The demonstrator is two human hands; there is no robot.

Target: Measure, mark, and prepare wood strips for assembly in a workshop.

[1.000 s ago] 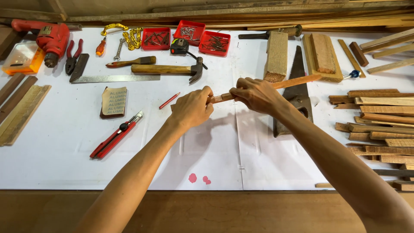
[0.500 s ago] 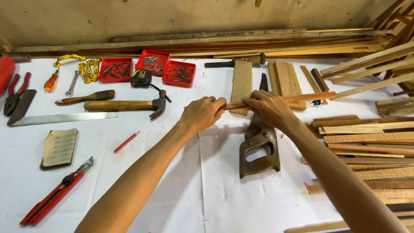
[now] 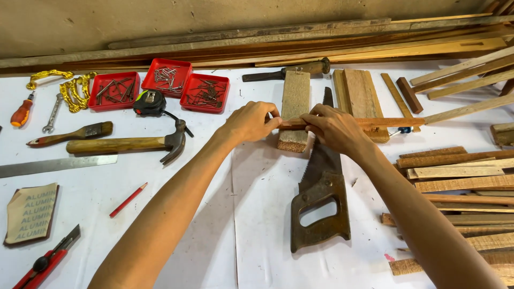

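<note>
A white-covered table (image 3: 176, 176) fills the view, backed by long planks (image 3: 321, 43) stacked along the wall; a pile of shorter wooden slats (image 3: 455, 171) lies at the right edge; a hand saw (image 3: 320, 206) rests on the table with its handle toward the person and its blade running up under the hands. A thick wood block (image 3: 294, 109) lies just beyond the hands; a hammer (image 3: 128, 143) and a steel ruler (image 3: 53, 166) lie to the left, with three red trays (image 3: 166, 85) of nails behind them. The left hand (image 3: 250, 122) pinches the near end of a thin reddish wood strip (image 3: 385, 122); the right hand (image 3: 334, 128) is closed over the strip just beside it; the strip is held level above the block and saw blade, reaching off to the right. A red pencil (image 3: 128, 200) lies apart at lower left.
</note>
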